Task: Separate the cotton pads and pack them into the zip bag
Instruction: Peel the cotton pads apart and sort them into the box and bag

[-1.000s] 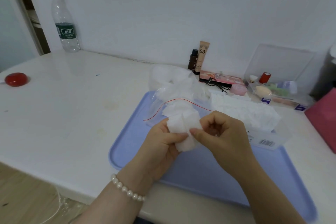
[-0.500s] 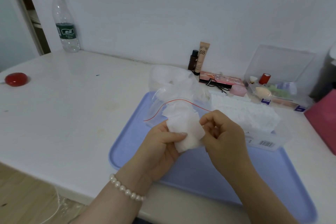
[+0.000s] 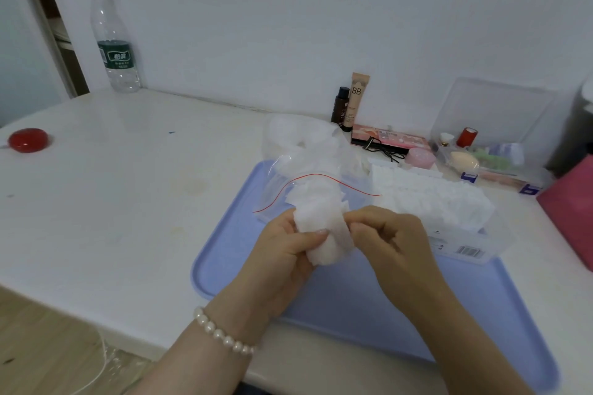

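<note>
A small stack of white cotton pads point(image 3: 324, 234) is held over the blue tray point(image 3: 231, 253). My left hand point(image 3: 282, 263) grips the stack from below, thumb across its front. My right hand point(image 3: 391, 244) pinches the stack's right edge with its fingertips. Just behind the hands lies the clear zip bag point(image 3: 308, 176) with a red zip line, open, with loose white pads inside near its mouth. To the right, a long block of joined cotton pads point(image 3: 433, 199) rests in its clear plastic packet.
A water bottle point(image 3: 115, 45) stands at the back left and a red round object point(image 3: 28, 140) lies at the far left. Cosmetics tubes point(image 3: 353, 102), a palette, a clear box of small items point(image 3: 487, 151) and a pink box point(image 3: 574, 212) crowd the back right.
My right hand drew back a little to the right, then came in again to the stack's right edge. My left hand kept hold of the pads, barely moving.
</note>
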The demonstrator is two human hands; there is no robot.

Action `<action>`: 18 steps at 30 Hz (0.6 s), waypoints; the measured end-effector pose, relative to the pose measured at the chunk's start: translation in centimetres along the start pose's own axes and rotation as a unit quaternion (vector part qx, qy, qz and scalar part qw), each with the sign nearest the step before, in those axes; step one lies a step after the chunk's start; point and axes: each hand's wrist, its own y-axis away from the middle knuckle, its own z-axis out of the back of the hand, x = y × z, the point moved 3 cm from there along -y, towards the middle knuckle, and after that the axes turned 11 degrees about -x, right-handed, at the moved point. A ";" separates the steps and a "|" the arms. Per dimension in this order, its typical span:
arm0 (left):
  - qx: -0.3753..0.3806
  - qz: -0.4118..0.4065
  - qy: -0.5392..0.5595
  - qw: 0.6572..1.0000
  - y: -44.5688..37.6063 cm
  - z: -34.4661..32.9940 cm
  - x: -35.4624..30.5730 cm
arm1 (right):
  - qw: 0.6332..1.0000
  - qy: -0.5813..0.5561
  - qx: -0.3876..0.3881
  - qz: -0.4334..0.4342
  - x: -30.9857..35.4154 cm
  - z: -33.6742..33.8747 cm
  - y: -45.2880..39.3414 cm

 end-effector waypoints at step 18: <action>0.012 0.087 0.082 0.993 0.6 -0.4 -0.7 | 0.935 -0.238 0.030 -0.261 -0.9 1.2 -0.8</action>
